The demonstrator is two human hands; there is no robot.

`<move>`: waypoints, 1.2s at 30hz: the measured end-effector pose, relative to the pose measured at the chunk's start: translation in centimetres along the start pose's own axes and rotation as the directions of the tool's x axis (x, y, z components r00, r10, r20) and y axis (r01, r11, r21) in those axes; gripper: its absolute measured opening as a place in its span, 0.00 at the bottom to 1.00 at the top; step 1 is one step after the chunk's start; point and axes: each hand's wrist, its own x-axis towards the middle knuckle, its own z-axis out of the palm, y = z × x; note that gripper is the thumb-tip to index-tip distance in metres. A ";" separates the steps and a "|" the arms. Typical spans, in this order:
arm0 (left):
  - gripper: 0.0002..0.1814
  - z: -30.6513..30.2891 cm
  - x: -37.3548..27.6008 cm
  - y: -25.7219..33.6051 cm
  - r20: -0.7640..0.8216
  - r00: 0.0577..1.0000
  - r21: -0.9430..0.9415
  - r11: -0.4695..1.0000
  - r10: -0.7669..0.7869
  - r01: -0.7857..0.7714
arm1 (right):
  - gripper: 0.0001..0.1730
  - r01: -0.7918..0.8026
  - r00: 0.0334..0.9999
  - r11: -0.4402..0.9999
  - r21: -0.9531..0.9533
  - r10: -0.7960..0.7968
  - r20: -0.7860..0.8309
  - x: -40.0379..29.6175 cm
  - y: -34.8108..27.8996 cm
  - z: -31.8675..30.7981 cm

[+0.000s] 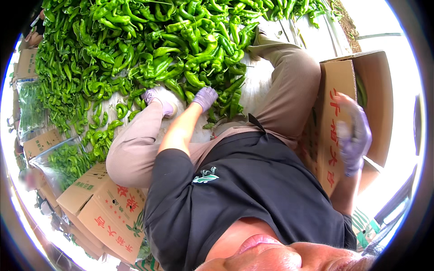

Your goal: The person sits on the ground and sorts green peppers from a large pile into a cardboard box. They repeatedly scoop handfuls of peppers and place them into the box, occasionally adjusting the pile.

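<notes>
A purple glove covers my left hand (205,98), which rests among green peppers (203,61) at the near edge of a large heap. Its fingers curl downward, and whether they grip a pepper is hidden. On the right, my right hand (354,135), also gloved in purple and somewhat blurred, hovers at the side of an open cardboard box (374,101). Its thumb and fingers are apart with no pepper visible between them. A few green peppers (362,89) show inside that box, partly behind its flap.
My bent legs (288,74) straddle the heap's near edge on a pale ground sheet (252,84). At left stand a closed cardboard box (108,213) and a plastic-lined box of peppers (66,166). Another person's hand (34,38) appears at the far left.
</notes>
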 end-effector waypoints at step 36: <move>0.11 -11.5 6.8 2.7 0.037 0.988 -0.547 0.824 -0.153 0.148 | 0.12 -0.201 0.980 0.178 0.963 0.043 0.197 25.9 7.2 16.2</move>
